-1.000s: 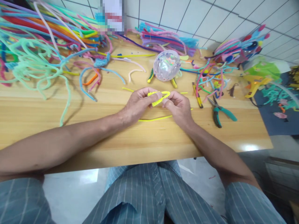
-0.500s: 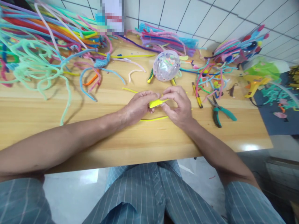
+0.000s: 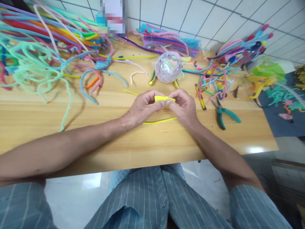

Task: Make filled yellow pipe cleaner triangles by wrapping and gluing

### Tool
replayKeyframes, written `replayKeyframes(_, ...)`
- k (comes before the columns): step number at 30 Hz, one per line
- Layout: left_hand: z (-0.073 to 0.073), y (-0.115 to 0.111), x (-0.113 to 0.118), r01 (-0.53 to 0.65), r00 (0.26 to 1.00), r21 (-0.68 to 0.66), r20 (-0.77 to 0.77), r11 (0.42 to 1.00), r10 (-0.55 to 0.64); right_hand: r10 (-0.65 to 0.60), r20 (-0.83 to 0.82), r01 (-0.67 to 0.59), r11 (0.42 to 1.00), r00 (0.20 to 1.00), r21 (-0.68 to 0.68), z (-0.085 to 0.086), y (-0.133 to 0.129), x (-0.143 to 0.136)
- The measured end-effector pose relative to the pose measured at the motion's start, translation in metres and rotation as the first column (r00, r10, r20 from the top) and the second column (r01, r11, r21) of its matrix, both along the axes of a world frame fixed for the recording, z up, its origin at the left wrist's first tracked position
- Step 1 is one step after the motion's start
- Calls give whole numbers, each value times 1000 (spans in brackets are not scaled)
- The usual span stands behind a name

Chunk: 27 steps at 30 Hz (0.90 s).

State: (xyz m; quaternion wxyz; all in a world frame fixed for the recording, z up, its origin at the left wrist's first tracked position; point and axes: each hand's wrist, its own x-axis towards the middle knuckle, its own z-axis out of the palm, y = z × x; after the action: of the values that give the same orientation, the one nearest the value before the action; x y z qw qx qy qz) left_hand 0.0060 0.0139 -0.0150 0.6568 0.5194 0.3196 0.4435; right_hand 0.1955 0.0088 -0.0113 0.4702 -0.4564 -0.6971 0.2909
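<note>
A short, ridged yellow piece of coiled pipe cleaner (image 3: pixel 164 99) is pinched between both hands over the middle of the table. My left hand (image 3: pixel 145 106) is closed on its left part, thumb across the front. On the right part, the thumb and fingers of my right hand (image 3: pixel 184 103) press together. Both thumb tips nearly meet at the lower edge of the piece, covering some of it. Below the hands lies a straight yellow pipe cleaner (image 3: pixel 160 121). Another thin yellow stem (image 3: pixel 130 92) sticks out beyond my left hand.
Behind the hands stands a clear dome (image 3: pixel 168 67) with coloured bits. Pliers (image 3: pixel 224 115) and a yellow cutter (image 3: pixel 200 98) lie to the right, with a yellow glue gun (image 3: pixel 258 84) farther off. Green pipe cleaners (image 3: pixel 39 65) tangle at the left. Bundles (image 3: pixel 169 41) line the tiled wall.
The yellow piece has turned from tilted to nearly level and risen a little in view. My right hand has shifted its hold, and both thumbs now come together at the front.
</note>
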Motion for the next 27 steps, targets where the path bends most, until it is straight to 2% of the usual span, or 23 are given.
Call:
replayKeyframes(4, 2, -1, 0, -53, 996, -1, -73, 999, 52, -6, -67, -2, 994, 998, -106, 1, -2, -3)
replayKeyframes(13, 6, -3, 0, -69, 994, -52, -84, 996, 64, -14, -95, 3, 994, 995, -110, 0, -3, -3)
replayKeyframes(27, -2, -1, 0, -59, 996, -80, -72, 995, 53, -8, -127, -8, 992, 992, -127, 1, -3, -5)
